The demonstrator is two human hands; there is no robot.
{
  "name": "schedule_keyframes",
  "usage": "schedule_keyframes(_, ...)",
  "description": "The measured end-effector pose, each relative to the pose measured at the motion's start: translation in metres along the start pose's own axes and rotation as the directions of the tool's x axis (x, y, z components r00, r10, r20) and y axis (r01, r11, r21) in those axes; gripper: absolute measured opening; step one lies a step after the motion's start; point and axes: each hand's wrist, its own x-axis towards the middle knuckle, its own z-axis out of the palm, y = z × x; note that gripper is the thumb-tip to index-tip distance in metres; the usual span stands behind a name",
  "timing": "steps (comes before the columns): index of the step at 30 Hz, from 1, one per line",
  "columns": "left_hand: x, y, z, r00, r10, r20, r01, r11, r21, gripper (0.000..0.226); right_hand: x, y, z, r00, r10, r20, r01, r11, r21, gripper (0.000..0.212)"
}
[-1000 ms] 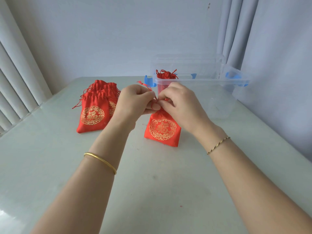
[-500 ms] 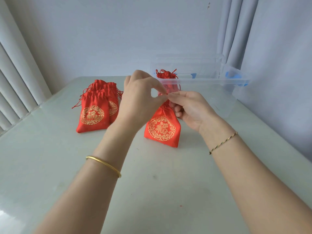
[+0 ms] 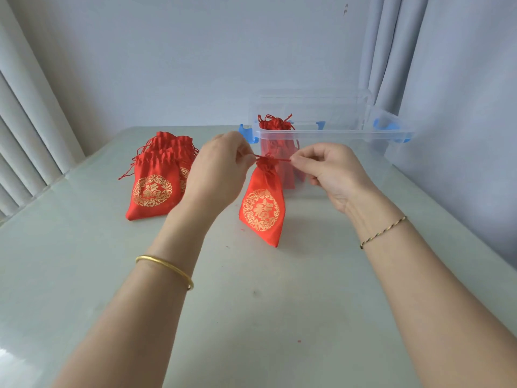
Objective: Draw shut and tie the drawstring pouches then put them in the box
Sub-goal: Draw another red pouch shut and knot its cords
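Observation:
A red pouch with a gold emblem (image 3: 262, 210) stands on the table, its neck gathered tight. Its red drawstring (image 3: 281, 159) is stretched sideways at the neck. My left hand (image 3: 216, 169) pinches the left end of the string and my right hand (image 3: 334, 172) pinches the right end, the two hands apart on either side of the pouch top. Behind it stands a clear plastic box (image 3: 333, 133) with blue latches, holding a tied red pouch (image 3: 275, 127). A pile of red pouches (image 3: 156, 180) with loose strings lies to the left.
The pale table (image 3: 251, 317) runs up to a wall at the back. Vertical blinds (image 3: 25, 130) hang at the left and a curtain (image 3: 391, 51) at the right behind the box. The box lid stands upright at its back.
My hands were bunched together at the pouch neck; they have drawn apart sideways, pulling the string taut and closing the neck tighter.

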Motion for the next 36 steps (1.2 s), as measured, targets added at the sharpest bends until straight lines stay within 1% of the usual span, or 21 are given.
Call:
schedule_keyframes(2,0.0,-0.001,0.0,1.0,-0.001,-0.006,0.001,1.0,0.012,0.009,0.004,0.005,-0.004,0.997,-0.049,-0.061,0.045,0.997,-0.069,0.025)
schedule_keyframes(4,-0.002,0.002,0.001,1.0,0.0,-0.001,0.0,1.0,0.021,0.009,0.005,0.009,-0.003,0.993,-0.083,-0.087,0.07,0.987,-0.143,0.026)
schedule_keyframes(6,-0.002,0.003,0.001,1.0,-0.023,0.017,0.024,1.0,-0.011,0.007,0.004,0.011,-0.004,0.997,-0.069,-0.042,0.058,0.972,-0.228,0.023)
schedule_keyframes(9,-0.003,0.005,-0.003,0.996,-0.05,0.072,0.06,0.989,-0.137,0.007,-0.005,-0.002,-0.011,0.994,0.015,0.11,0.019,0.952,-0.306,0.005)
schedule_keyframes(10,-0.004,0.007,-0.004,0.995,-0.055,0.082,0.069,0.982,-0.175,0.008,-0.009,-0.008,-0.013,0.987,0.039,0.155,0.012,0.949,-0.314,0.01)
schedule_keyframes(12,-0.005,0.014,-0.005,0.993,-0.073,0.096,0.097,0.957,-0.272,0.012,-0.015,-0.019,-0.013,0.973,0.067,0.221,0.017,0.934,-0.356,0.031)
schedule_keyframes(14,-0.005,0.02,-0.005,0.99,-0.095,0.103,0.126,0.926,-0.356,0.017,-0.019,-0.023,-0.006,0.968,0.059,0.242,0.055,0.898,-0.437,0.045)
schedule_keyframes(15,-0.002,0.024,-0.006,0.991,-0.095,0.099,0.125,0.918,-0.376,0.018,-0.019,-0.024,-0.003,0.971,0.047,0.235,0.069,0.885,-0.46,0.045)
schedule_keyframes(18,0.011,0.038,-0.012,0.991,-0.062,0.117,0.109,0.882,-0.459,0.018,-0.015,-0.034,-0.002,0.982,-0.043,0.183,0.121,0.888,-0.444,0.02)
schedule_keyframes(21,0.028,0.054,-0.023,0.989,-0.02,0.145,0.097,0.83,-0.55,0.015,-0.006,-0.057,-0.017,0.987,-0.067,0.148,0.123,0.903,-0.411,0.016)
schedule_keyframes(22,0.035,0.058,-0.026,0.99,-0.014,0.142,0.093,0.816,-0.571,0.013,-0.001,-0.066,-0.024,0.988,-0.079,0.13,0.124,0.913,-0.388,0.01)
schedule_keyframes(23,0.041,0.06,-0.028,0.991,-0.016,0.133,0.093,0.802,-0.59,0.012,0.005,-0.074,-0.029,0.99,-0.106,0.098,0.135,0.912,-0.388,0.005)
schedule_keyframes(24,0.049,0.061,-0.03,0.992,-0.024,0.124,0.094,0.792,-0.603,0.012,0.015,-0.083,-0.035,0.988,-0.148,0.04,0.151,0.905,-0.397,0.009)
schedule_keyframes(26,0.065,0.06,-0.027,0.993,-0.049,0.111,0.105,0.807,-0.582,0.013,0.043,-0.094,-0.044,0.971,-0.228,-0.074,0.175,0.883,-0.435,0.003)
schedule_keyframes(28,0.079,0.053,-0.019,0.99,-0.081,0.116,0.13,0.846,-0.517,0.014,0.077,-0.096,-0.049,0.942,-0.297,-0.156,0.168,0.82,-0.548,0.02)
schedule_keyframes(29,0.085,0.049,-0.013,0.988,-0.097,0.119,0.144,0.864,-0.482,0.013,0.094,-0.093,-0.05,0.94,-0.297,-0.169,0.133,0.774,-0.619,0.02)
schedule_keyframes(30,0.09,0.044,-0.008,0.986,-0.115,0.122,0.158,0.881,-0.446,0.014,0.111,-0.087,-0.051,0.944,-0.285,-0.166,0.093,0.712,-0.696,0.015)
schedule_keyframes(32,0.098,0.035,0.002,0.981,-0.145,0.126,0.182,0.908,-0.377,0.018,0.132,-0.075,-0.047,0.965,-0.224,-0.136,0.018,0.576,-0.817,0.003)
schedule_keyframes(34,0.104,0.027,0.008,0.979,-0.16,0.127,0.195,0.918,-0.344,0.02,0.148,-0.061,-0.042,0.98,-0.151,-0.127,-0.043,0.466,-0.884,0.015)
schedule_keyframes(36,0.109,0.021,0.012,0.977,-0.169,0.132,0.204,0.92,-0.335,0.021,0.158,-0.049,-0.036,0.989,-0.078,-0.125,-0.085,0.394,-0.915,0.023)
